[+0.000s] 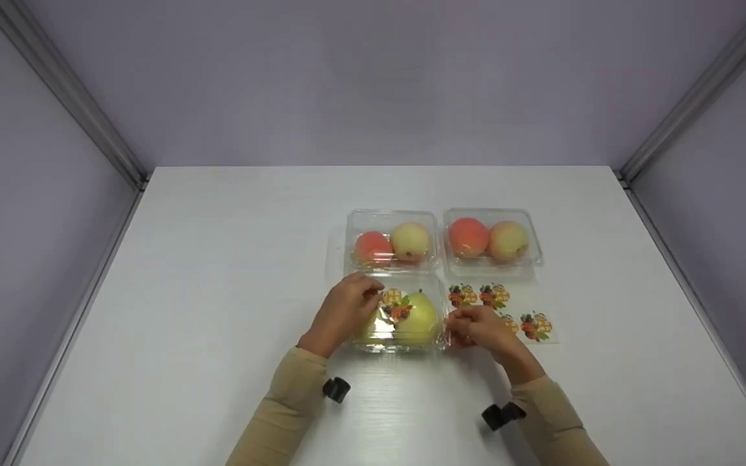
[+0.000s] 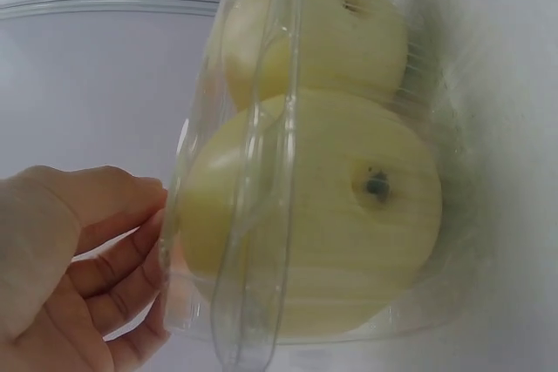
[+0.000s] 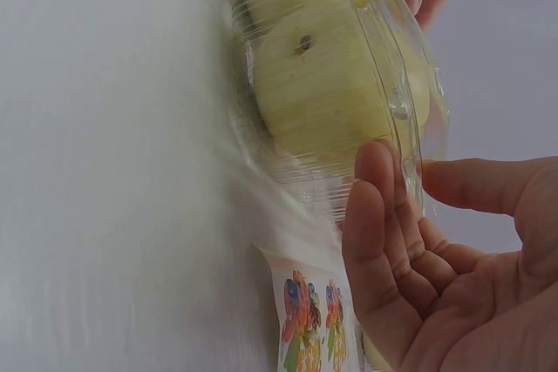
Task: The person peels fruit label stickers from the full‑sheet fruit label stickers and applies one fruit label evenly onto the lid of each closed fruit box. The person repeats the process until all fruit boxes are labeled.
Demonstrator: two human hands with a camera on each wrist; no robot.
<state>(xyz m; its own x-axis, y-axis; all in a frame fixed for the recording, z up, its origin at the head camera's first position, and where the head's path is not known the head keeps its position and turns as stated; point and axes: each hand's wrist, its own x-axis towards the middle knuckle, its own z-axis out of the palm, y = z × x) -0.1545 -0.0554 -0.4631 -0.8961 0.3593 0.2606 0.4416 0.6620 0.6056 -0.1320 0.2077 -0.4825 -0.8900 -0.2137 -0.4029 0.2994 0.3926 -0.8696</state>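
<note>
A clear plastic clamshell box [image 1: 405, 347] near the table's front holds two yellow-green fruits [image 1: 419, 317]. A colourful sticker [image 1: 395, 304] sits on its lid. My left hand [image 1: 346, 312] lies over the box's left side, curled fingers against the lid beside the sticker. The left wrist view shows those fingers [image 2: 131, 259] touching the lid [image 2: 261, 172], with the fruits [image 2: 331, 224] behind it. My right hand [image 1: 478, 327] is at the box's right edge. In the right wrist view its fingertips [image 3: 377, 182] touch the box's rim [image 3: 401, 102], thumb held apart.
Two more clear boxes [image 1: 353, 223] [image 1: 530, 218], each with a red and a yellow fruit, stand behind. A sheet of stickers [image 1: 531, 325] [image 3: 305, 324] lies right of the near box. The white table [image 1: 217, 291] is walled on three sides.
</note>
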